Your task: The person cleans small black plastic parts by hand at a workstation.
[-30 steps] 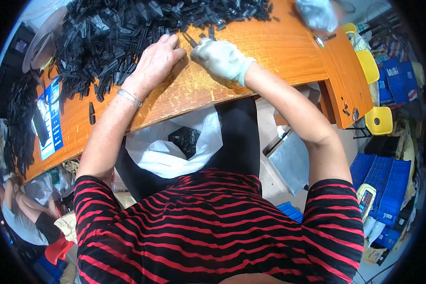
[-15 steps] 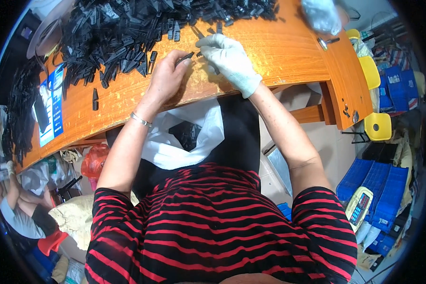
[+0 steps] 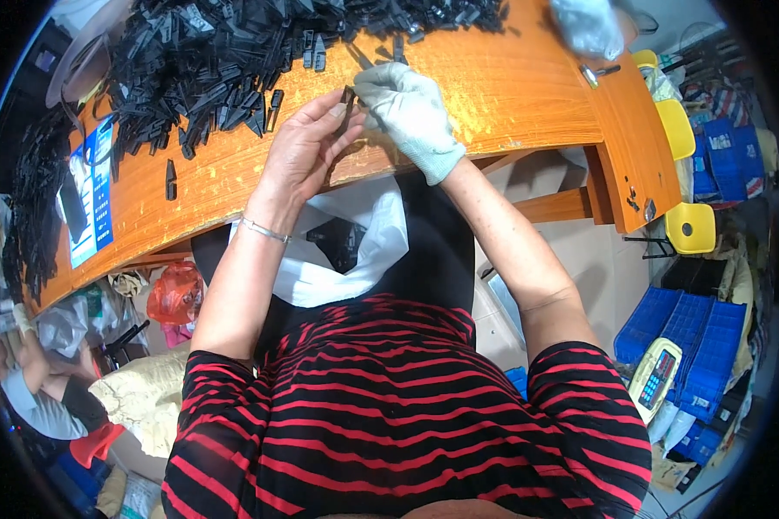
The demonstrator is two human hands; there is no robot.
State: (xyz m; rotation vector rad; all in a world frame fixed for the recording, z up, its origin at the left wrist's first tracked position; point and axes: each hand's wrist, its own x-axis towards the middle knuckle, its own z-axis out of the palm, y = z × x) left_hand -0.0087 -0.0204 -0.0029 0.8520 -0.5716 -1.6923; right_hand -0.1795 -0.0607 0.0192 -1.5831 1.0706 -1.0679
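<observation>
At the left of the frame, one loose clip-like piece (image 3: pixel 170 180) lies alone on the table (image 3: pixel 511 95); a heap of similar black parts (image 3: pixel 208 65) fills the upper left. Near upper centre, the bare left hand (image 3: pixel 307 147) pinches a black piece (image 3: pixel 347 97) between thumb and fingers. It looks light, stiff and rather slick, probably best held by its long sides, perhaps fragile at thin ends. Just right, the gloved right hand (image 3: pixel 407 112) is curled close beside it; whether it grips anything, I cannot tell.
</observation>
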